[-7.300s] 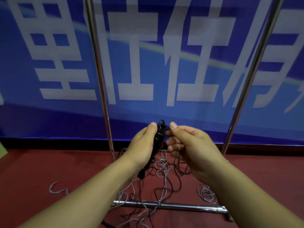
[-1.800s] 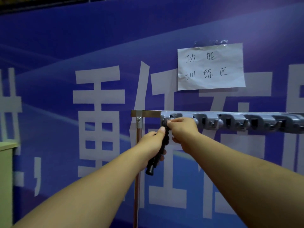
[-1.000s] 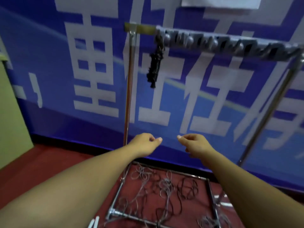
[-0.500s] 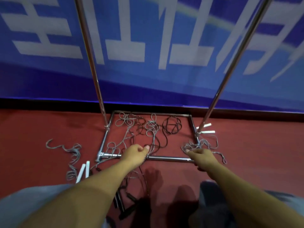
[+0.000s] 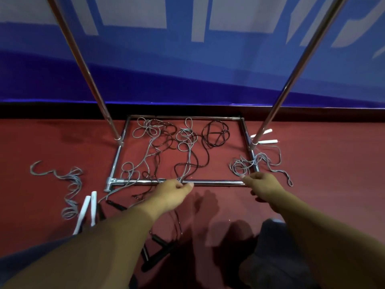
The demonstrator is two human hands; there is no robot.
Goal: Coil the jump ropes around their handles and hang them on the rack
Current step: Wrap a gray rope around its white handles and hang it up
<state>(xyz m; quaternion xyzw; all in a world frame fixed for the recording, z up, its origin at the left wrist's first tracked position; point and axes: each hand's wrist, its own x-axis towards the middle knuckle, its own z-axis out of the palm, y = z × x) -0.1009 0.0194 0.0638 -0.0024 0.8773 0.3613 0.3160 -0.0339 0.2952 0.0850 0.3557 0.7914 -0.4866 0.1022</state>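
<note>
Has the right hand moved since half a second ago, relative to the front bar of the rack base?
No. The right hand stays at the right end of the chrome front bar, beside the grey rope tangle.

A sports or training hall is indicated. A red sports floor (image 5: 312, 184) is laid beyond the fingertips, and a large blue banner (image 5: 187, 69) printed with white characters is hung along the wall behind it. A chrome rack frame (image 5: 179, 181) is stood just ahead of the fingers, and tangled grey and black jump ropes (image 5: 187, 142) with white handles (image 5: 268, 141) are scattered around it.
</note>
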